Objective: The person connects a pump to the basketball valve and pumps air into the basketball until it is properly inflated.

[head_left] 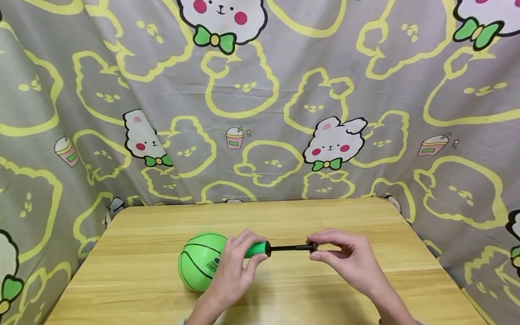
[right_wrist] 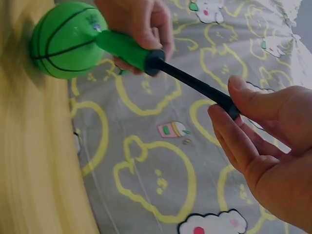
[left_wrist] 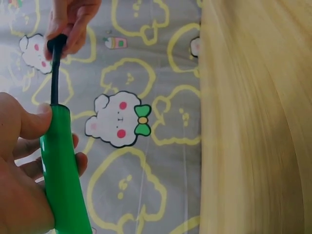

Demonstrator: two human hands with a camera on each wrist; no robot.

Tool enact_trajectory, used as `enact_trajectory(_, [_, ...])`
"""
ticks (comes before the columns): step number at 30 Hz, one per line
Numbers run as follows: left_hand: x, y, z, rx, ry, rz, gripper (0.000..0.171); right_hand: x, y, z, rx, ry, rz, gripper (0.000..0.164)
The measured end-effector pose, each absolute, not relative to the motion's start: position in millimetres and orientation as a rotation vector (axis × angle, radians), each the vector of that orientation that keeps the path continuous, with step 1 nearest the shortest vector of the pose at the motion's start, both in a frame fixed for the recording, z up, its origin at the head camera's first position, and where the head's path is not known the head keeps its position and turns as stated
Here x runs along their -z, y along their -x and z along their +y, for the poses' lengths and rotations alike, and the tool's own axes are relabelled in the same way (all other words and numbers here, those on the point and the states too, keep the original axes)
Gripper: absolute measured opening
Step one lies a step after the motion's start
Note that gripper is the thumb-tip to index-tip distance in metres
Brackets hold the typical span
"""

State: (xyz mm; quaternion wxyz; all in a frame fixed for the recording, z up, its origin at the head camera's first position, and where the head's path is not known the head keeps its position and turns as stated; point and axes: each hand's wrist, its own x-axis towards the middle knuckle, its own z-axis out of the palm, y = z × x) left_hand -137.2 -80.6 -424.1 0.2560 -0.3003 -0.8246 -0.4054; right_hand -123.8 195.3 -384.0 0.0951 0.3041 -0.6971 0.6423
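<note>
My left hand (head_left: 237, 266) grips the green barrel of a hand pump (left_wrist: 66, 165), fingers and thumb around it. The pump's black rod (right_wrist: 190, 80) is drawn well out of the barrel. At the rod's far end, my right hand (head_left: 349, 257) pinches the black handle (head_left: 313, 247) between thumb and fingers. A green ball (head_left: 199, 262) with black lines rests on the table, just left of the left hand. In the right wrist view the barrel's tip points at the ball (right_wrist: 68, 41) and appears to meet it; the exact joint is hard to make out.
The wooden table (head_left: 134, 253) has rounded far corners. Behind it and along both sides hangs a grey curtain (head_left: 260, 135) printed with yellow outlines and white bunnies. The table's back edge lies close to the curtain.
</note>
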Motion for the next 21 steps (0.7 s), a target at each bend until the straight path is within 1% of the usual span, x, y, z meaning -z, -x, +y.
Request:
enact_trajectory(10, [423, 135, -76, 1.095, 0.827, -2.247, 0.02, 399, 125, 171, -1.938, -0.838, -2.053, 0.03])
enact_trajectory(21, [427, 134, -72, 1.078, 0.869, -2.256, 0.02, 418, 128, 146, -1.907, -0.88, -2.012, 0.029])
